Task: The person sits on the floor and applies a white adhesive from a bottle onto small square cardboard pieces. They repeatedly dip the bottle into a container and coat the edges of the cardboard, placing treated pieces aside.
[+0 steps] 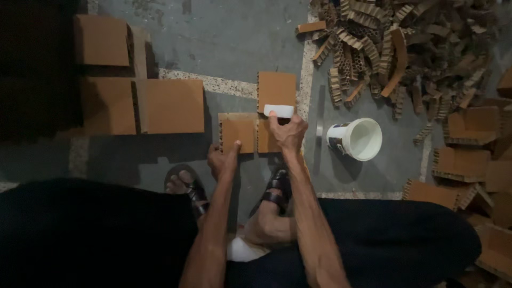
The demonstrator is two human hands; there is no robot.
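Note:
My right hand (288,132) grips a small white block (279,110) and presses it against the near edge of an upright brown honeycomb cardboard piece (277,89). My left hand (224,159) rests with fingers together on the near edge of a second cardboard piece (238,129) lying on the floor just left of the right hand. A third cardboard piece (265,140) sits between the two hands, partly hidden under the right hand. My sandalled feet (188,186) show below the hands.
A white plastic bucket (356,139) stands to the right. Larger cardboard slabs (170,105) lie at the left. A heap of cardboard offcuts (394,42) fills the upper right, and more cut pieces (464,160) are stacked along the right edge. The floor is grey concrete.

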